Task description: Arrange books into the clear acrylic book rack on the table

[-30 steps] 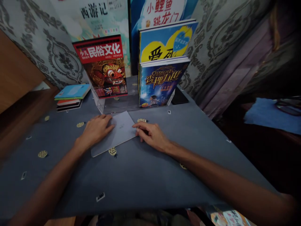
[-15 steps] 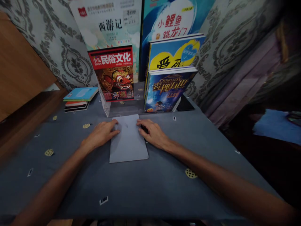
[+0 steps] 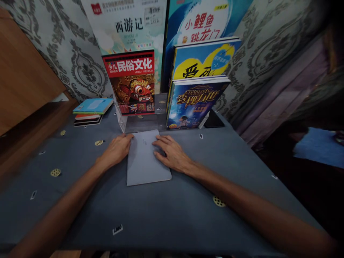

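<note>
Left hand point(image 3: 116, 150) and right hand point(image 3: 172, 156) open flat, we steady the grey booklet point(image 3: 146, 165) near the desk's point(image 3: 161, 215) back edge; lifting it would need an edge pinch.

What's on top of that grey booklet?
The left hand touches the grey booklet at its left edge; the right hand lies on its right side. The cover beneath it is hidden.

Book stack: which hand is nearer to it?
Left. The left hand lies right of the book stack, beside the sheet; the right hand rests on the sheet, farther away.
</note>
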The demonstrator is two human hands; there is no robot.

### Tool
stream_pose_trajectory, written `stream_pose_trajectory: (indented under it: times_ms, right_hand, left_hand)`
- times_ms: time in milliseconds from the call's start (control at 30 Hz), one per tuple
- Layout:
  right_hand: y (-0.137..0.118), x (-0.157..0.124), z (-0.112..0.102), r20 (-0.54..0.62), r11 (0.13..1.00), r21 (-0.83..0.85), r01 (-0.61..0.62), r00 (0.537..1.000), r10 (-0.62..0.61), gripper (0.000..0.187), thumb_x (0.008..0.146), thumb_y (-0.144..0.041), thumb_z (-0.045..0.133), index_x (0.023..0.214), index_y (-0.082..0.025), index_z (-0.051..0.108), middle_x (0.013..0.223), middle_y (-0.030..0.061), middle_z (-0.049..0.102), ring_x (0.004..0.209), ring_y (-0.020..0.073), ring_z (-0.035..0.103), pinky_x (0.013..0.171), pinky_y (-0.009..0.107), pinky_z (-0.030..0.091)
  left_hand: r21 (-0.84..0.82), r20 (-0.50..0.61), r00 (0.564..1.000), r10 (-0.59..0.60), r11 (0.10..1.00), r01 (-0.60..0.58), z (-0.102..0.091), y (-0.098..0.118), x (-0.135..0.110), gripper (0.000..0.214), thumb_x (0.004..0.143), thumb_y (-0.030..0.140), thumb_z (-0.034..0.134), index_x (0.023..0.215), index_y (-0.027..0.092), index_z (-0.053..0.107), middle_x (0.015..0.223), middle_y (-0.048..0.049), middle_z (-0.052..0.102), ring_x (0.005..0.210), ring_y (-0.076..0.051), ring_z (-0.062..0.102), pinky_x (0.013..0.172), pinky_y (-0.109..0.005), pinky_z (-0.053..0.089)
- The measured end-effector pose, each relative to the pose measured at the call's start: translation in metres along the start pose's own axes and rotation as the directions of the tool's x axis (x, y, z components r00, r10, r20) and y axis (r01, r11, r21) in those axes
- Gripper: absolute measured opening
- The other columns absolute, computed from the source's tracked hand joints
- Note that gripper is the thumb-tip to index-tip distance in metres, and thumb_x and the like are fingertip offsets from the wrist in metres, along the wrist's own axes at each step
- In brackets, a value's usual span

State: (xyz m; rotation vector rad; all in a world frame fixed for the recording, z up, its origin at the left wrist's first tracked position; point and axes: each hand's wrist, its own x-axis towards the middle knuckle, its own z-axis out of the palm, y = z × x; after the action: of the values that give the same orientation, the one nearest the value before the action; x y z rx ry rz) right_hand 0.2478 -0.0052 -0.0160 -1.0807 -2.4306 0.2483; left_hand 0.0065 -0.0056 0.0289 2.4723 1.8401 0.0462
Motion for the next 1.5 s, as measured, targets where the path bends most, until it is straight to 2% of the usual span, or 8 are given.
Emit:
stream_pose_trajectory:
  times_ms: [467,633,700,800,1000,1067,1300,1500]
  right_hand:
    - [-0.017,-0.002,-0.003,0.058,0.993,-0.110,-0.034,0.997,0.040,0.035,0.094,-0.030,0.055,0.126,-0.016,0.062,0.137,0.0185,0.055,0.126,0.0351,0.048,0.103,0.055,0.045]
    - [-0.018,-0.001,-0.004,0.068,0.991,-0.111,-0.069,0.995,0.077,0.036,0.095,-0.029,0.055,0.127,-0.013,0.063,0.139,0.0204,0.054,0.127,0.0365,0.047,0.106,0.055,0.041]
    - [-0.012,-0.001,-0.002,0.050,0.995,-0.056,-0.088,0.995,0.091,0.035,0.096,-0.026,0.050,0.126,-0.014,0.063,0.139,0.0182,0.056,0.128,0.0350,0.048,0.105,0.055,0.040]
    - [0.003,0.000,0.002,0.001,0.990,0.083,-0.116,0.993,0.116,0.035,0.096,-0.018,0.043,0.124,-0.018,0.064,0.136,0.0115,0.061,0.127,0.0292,0.050,0.106,0.051,0.041]
    - [0.014,-0.001,0.007,-0.029,0.976,0.179,-0.122,0.991,0.130,0.037,0.092,-0.012,0.045,0.123,-0.018,0.064,0.134,0.0099,0.063,0.129,0.0262,0.051,0.107,0.048,0.042]
    - [0.014,-0.001,0.007,-0.031,0.975,0.181,-0.127,0.990,0.135,0.036,0.092,-0.013,0.045,0.123,-0.019,0.064,0.135,0.0097,0.063,0.130,0.0258,0.050,0.108,0.048,0.041]
    - [0.012,-0.002,0.007,-0.044,0.975,0.181,-0.132,0.989,0.142,0.035,0.091,-0.015,0.048,0.122,-0.020,0.065,0.136,0.0095,0.063,0.130,0.0263,0.051,0.107,0.049,0.042]
    - [0.014,-0.002,0.007,-0.039,0.974,0.190,-0.122,0.990,0.132,0.034,0.092,-0.016,0.048,0.122,-0.018,0.065,0.135,0.0103,0.063,0.128,0.0259,0.052,0.107,0.047,0.042]
  left_hand:
    - [-0.043,-0.055,0.998,0.013,0.999,-0.015,0.008,-0.008,0.013,0.042,0.096,0.019,0.034,0.131,0.015,0.058,0.111,-0.0139,0.062,0.104,-0.025,0.059,0.095,-0.040,0.046]
    - [0.088,-0.049,0.999,-0.011,0.996,0.016,0.003,0.007,0.007,0.039,0.098,0.020,0.033,0.122,0.013,0.062,0.110,-0.0153,0.061,0.105,-0.028,0.056,0.093,-0.042,0.045]
    - [0.159,-0.064,0.997,0.039,0.987,-0.028,0.003,0.018,0.001,0.038,0.099,0.021,0.031,0.117,0.013,0.064,0.111,-0.0172,0.060,0.108,-0.031,0.053,0.093,-0.045,0.044]
    - [0.104,-0.044,0.974,0.222,0.971,-0.216,0.004,0.038,-0.010,0.038,0.099,0.020,0.031,0.118,0.015,0.064,0.115,-0.0155,0.059,0.110,-0.029,0.051,0.095,-0.045,0.044]
    - [-0.145,0.036,0.846,0.531,0.841,-0.521,-0.001,0.068,-0.040,0.028,0.100,0.026,0.042,0.120,0.022,0.061,0.118,-0.0085,0.057,0.112,-0.023,0.052,0.100,-0.041,0.044]
    - [-0.149,0.051,0.829,0.557,0.825,-0.545,-0.002,0.073,-0.049,0.026,0.099,0.030,0.047,0.120,0.023,0.060,0.123,-0.0084,0.057,0.116,-0.024,0.052,0.101,-0.043,0.044]
    - [0.000,0.106,0.847,0.521,0.852,-0.524,-0.002,0.081,-0.053,0.024,0.099,0.031,0.048,0.114,0.017,0.059,0.123,-0.0113,0.061,0.118,-0.027,0.055,0.100,-0.044,0.047]
    - [-0.063,0.113,0.839,0.532,0.847,-0.528,-0.009,0.083,-0.053,0.026,0.101,0.029,0.041,0.109,0.017,0.063,0.118,-0.0107,0.066,0.111,-0.024,0.060,0.095,-0.041,0.050]
